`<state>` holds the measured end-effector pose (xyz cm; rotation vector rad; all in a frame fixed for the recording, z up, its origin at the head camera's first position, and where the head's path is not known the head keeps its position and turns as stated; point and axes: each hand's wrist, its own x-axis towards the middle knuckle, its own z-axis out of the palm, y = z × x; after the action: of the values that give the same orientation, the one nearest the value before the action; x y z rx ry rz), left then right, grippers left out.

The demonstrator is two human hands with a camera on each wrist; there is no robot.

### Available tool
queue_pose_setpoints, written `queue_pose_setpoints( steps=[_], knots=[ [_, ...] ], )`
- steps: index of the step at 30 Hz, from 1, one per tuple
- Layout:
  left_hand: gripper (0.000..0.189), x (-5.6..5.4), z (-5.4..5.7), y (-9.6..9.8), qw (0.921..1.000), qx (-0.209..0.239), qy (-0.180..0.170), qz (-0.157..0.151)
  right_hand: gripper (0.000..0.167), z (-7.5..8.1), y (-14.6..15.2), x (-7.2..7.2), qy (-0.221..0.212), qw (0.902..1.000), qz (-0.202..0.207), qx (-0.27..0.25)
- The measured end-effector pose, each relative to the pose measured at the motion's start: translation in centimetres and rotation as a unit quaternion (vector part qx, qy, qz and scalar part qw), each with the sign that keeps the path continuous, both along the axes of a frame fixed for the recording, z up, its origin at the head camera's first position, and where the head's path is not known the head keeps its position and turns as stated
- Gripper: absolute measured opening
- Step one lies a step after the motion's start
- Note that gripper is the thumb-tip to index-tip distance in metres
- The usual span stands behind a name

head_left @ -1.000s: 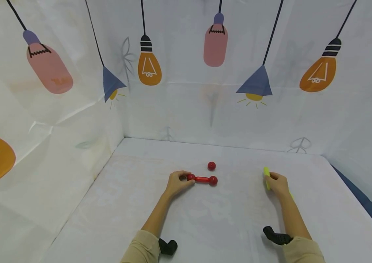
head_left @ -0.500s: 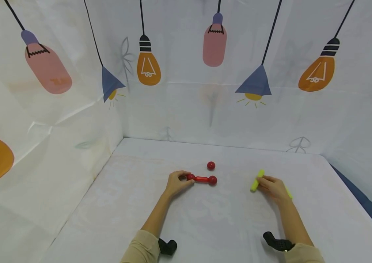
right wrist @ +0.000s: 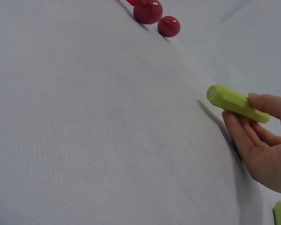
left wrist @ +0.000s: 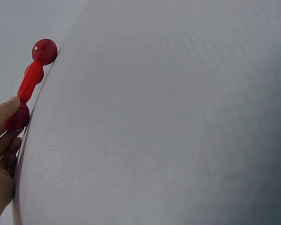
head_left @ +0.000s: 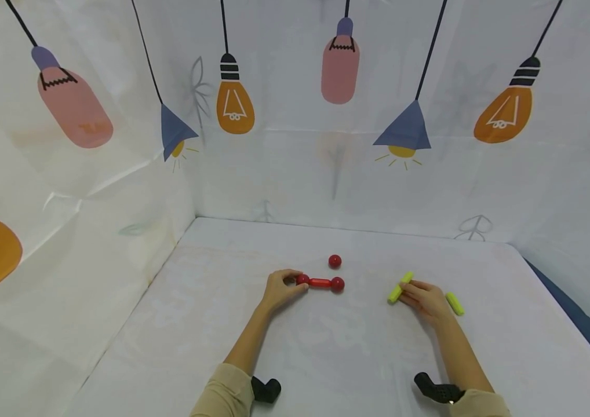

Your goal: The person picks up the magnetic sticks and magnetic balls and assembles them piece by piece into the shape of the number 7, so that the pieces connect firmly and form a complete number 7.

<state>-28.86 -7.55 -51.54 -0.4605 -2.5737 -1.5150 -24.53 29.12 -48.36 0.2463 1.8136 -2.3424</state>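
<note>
- Surface [head_left: 347, 347], beneath the red dumbbell [head_left: 320, 283].
- Left hand [head_left: 278, 291]: fingers pinch the left end of the dumbbell, which lies sideways.
- Right hand [head_left: 427, 300]: fingers pinch a yellow-green stick [head_left: 399, 289] right of the dumbbell, near end slanting left.
- Red ball [head_left: 334, 261]: just beyond the dumbbell.

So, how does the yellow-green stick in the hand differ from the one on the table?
The held stick is pinched in the right hand's grip; the loose stick lies on the table. In the head view, the held stick slants up to the right, the loose stick up to the left. The held stick is nearer the lone red ball than the loose stick is. Both are yellow-green and rod-shaped.
</note>
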Motion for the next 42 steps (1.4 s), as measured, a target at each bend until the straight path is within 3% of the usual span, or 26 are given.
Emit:
queue_pose_setpoints(
  steps=[13,28,42],
  knots=[
    [0.036,-0.1,0.0,0.1,1.0000,-0.006,-0.002,0.002,0.064,-0.2,-1.0,0.4,0.016,0.9997,0.013,0.016],
    [0.033,-0.4,-0.1,0.1,0.9999,-0.002,0.016,-0.003,0.062,0.0,-2.4,0.9,0.003,0.9989,0.032,0.035],
    [0.032,-0.3,-0.2,0.1,1.0000,0.005,0.006,-0.003,0.058,-0.5,-4.1,1.2,-0.003,0.9992,0.038,0.016]
  ],
)
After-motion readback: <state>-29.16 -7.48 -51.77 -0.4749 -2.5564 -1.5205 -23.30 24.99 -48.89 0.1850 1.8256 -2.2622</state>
